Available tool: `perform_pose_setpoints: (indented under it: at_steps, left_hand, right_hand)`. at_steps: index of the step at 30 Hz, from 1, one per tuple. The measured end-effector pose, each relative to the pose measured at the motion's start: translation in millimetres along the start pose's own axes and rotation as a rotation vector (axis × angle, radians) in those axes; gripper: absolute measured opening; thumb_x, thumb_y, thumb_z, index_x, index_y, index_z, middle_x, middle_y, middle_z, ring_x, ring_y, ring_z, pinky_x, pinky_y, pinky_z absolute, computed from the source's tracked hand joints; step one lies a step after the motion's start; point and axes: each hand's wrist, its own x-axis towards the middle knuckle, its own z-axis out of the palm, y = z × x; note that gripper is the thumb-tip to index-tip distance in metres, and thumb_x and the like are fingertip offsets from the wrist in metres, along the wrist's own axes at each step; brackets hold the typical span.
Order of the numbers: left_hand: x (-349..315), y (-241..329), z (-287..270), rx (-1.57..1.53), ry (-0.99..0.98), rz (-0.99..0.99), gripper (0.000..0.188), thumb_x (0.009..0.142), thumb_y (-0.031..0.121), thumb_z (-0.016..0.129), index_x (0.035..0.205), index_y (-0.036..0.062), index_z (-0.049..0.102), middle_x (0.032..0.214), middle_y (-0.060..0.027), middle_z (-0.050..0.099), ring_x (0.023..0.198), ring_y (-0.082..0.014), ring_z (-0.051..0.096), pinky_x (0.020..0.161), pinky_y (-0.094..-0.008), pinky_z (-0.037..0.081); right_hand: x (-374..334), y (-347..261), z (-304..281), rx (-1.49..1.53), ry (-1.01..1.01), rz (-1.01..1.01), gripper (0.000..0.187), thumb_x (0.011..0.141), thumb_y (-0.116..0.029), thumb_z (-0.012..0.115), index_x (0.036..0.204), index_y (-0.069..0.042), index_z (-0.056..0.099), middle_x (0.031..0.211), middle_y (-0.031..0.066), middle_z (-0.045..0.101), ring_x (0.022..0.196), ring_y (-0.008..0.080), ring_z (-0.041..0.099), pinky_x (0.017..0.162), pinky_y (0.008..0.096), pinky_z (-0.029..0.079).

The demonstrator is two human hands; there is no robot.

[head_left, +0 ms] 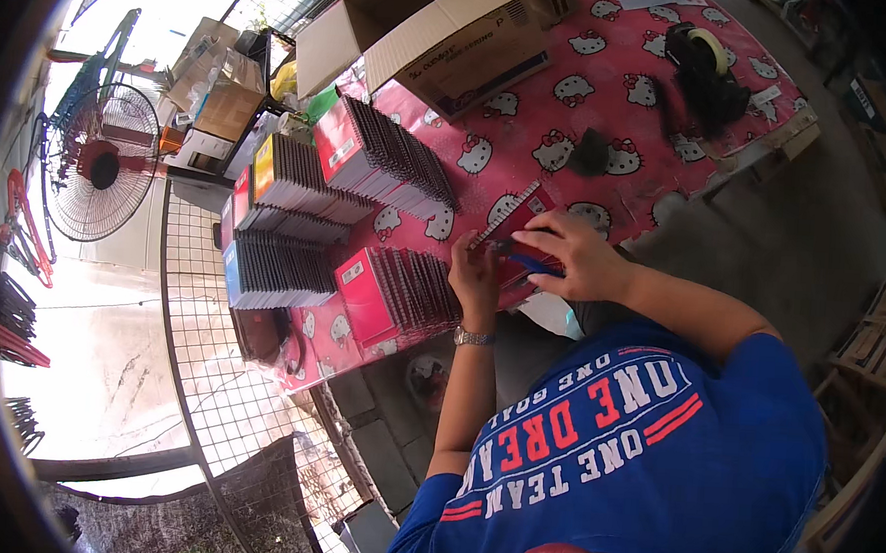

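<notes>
I see the left hand (475,276) resting on a red spiral notebook (511,220) that lies flat on the counter (613,85), near its front edge. Its fingers are curled down on the book's edge, holding it in place. The right hand (576,255) sits on the same notebook, with its grip closed around a small blue tool (534,265). Just to the left stand rows of spiral notebooks (402,289), packed side by side, red and blue and yellow. A big cardboard box (456,37) sits at the back. A tape roll (710,50) lies far to the right.
</notes>
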Motion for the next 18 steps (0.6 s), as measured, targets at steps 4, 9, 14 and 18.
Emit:
perform_pose_setpoints:
  at_steps: [4, 9, 14, 18]
  left_hand:
    - [-6, -23, -6, 0.016, 0.004, -0.037, 0.016, 0.093, 0.001, 0.054, 0.108, 0.0027, 0.057, 0.068, -0.0011, 0.058, 0.059, -0.0050, 0.056, 0.049, -0.0210, 0.041]
    - [-9, -29, -6, -0.047, -0.024, -0.193, 0.022, 0.088, -0.002, 0.056, 0.108, 0.0025, 0.060, 0.079, -0.0113, 0.068, 0.067, -0.0157, 0.069, 0.058, -0.0265, 0.050]
    - [-6, -15, -6, 0.087, 0.028, -0.087, 0.019, 0.087, -0.002, 0.056, 0.104, 0.0021, 0.062, 0.077, -0.0098, 0.067, 0.066, -0.0154, 0.067, 0.058, -0.0277, 0.050]
    - [-6, -2, -5, 0.077, 0.141, 0.036, 0.015, 0.086, -0.001, 0.058, 0.101, 0.0014, 0.059, 0.073, -0.0046, 0.061, 0.066, -0.0074, 0.058, 0.059, -0.0251, 0.047]
  right_hand:
    - [7, -9, 11, -0.090, -0.042, -0.047, 0.057, 0.072, -0.023, 0.075, 0.124, -0.006, 0.058, 0.116, 0.0134, 0.053, 0.106, 0.0319, 0.054, 0.094, 0.0439, 0.044]
    - [6, -6, 15, -0.177, -0.068, -0.109, 0.056, 0.072, -0.020, 0.074, 0.124, -0.005, 0.058, 0.115, 0.0126, 0.053, 0.105, 0.0319, 0.054, 0.094, 0.0454, 0.044]
    - [3, -13, 15, -0.118, -0.040, -0.055, 0.053, 0.073, -0.018, 0.072, 0.123, -0.005, 0.058, 0.114, 0.0122, 0.052, 0.106, 0.0317, 0.055, 0.095, 0.0463, 0.043]
    - [2, -12, 17, -0.095, -0.040, -0.053, 0.053, 0.074, -0.017, 0.072, 0.124, -0.006, 0.058, 0.114, 0.0121, 0.052, 0.106, 0.0313, 0.054, 0.096, 0.0466, 0.043]
